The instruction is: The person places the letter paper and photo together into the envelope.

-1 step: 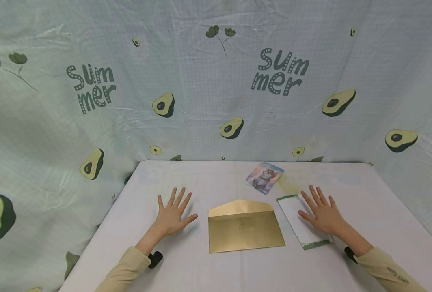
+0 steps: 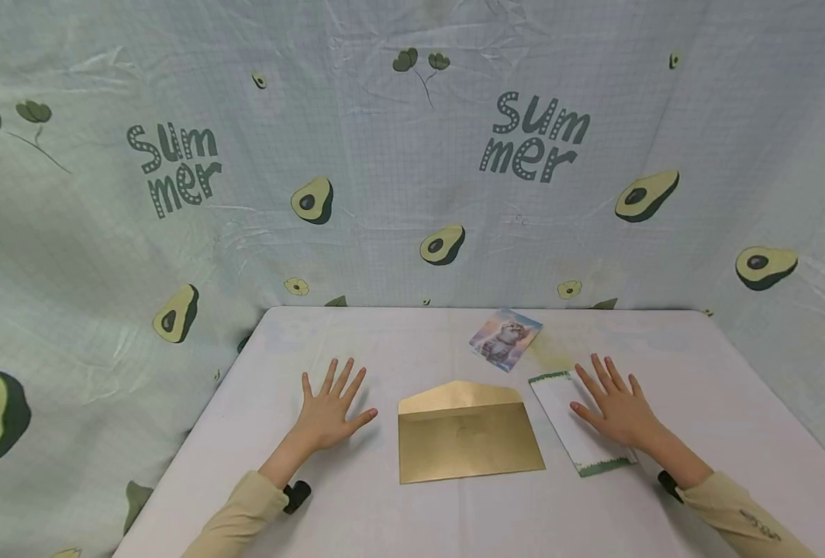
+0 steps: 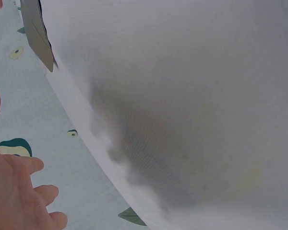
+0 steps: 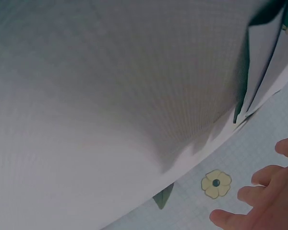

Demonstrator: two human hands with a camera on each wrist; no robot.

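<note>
No visible change between the head frames; handling hasn't begun. Left hand (image 2: pixel 327 418): fingers apart, grips nothing. Then gold envelope (image 2: pixel 468 443), flap up, on white table (image 2: pixel 384 515); kitten card (image 2: pixel 506 339) behind. Green-bordered sheet (image 2: pixel 583 446) below right hand (image 2: pixel 618 415), fingers apart, holding nothing. Wrist views show both hands raised; head view leaves height unclear.

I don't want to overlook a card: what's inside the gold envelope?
The gold envelope has its flap open, and nothing shows sticking out. The front panel covers the pocket, so whether it holds anything cannot be told.
</note>
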